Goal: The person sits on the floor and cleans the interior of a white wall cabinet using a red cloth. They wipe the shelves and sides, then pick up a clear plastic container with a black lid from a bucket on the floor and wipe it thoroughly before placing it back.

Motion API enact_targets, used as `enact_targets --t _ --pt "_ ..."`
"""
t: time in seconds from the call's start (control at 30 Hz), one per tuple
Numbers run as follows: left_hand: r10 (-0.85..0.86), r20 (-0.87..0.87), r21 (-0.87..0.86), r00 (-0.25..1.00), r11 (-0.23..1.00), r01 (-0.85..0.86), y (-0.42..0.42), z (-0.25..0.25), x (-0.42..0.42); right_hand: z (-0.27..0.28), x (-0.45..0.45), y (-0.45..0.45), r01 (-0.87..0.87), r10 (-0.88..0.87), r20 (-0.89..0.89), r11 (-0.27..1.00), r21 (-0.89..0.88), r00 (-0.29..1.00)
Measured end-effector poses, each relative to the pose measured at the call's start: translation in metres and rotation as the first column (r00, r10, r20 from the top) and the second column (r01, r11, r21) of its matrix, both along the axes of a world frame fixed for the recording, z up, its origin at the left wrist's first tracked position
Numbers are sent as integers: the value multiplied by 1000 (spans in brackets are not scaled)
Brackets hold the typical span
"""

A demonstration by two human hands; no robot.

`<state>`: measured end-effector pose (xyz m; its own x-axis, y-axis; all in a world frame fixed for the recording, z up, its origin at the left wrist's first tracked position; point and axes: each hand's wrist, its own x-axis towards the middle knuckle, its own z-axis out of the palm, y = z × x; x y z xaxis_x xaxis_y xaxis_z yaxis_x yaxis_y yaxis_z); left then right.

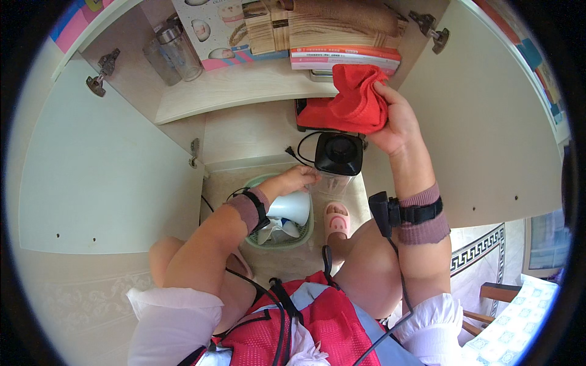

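Note:
A folded red cloth is held up in my right hand, in front of the cabinet shelf. Below it stands a clear pitcher-like jar with a square black lid, which looks like a blender jar. My left hand has its fingers closed at the jar's left side, seemingly on its clear handle. Under my left wrist sits a green plastic basket. Inside lie a white cone-shaped piece and other white pieces. Behind the red cloth, a red object with black edges is partly hidden.
Two cabinet doors, left and right, stand wide apart. The shelf holds glass bottles, a printed box, stacked books and bundled wooden sticks. A black power plug lies on the cabinet floor.

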<state>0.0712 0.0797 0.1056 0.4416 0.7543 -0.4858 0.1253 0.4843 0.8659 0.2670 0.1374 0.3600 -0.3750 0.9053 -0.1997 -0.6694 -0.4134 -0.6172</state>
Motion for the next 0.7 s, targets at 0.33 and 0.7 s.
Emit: enact_targets --t 0.33,0.7 --pt "18 -22 -23 1000 1000 -19 -21 -20 30 -14 -17 22 -91 91 23 995 -30 996" --pt "184 55 -4 981 983 -184 -31 -68 45 -11 -18 10 -66 66 78 998 -8 995"
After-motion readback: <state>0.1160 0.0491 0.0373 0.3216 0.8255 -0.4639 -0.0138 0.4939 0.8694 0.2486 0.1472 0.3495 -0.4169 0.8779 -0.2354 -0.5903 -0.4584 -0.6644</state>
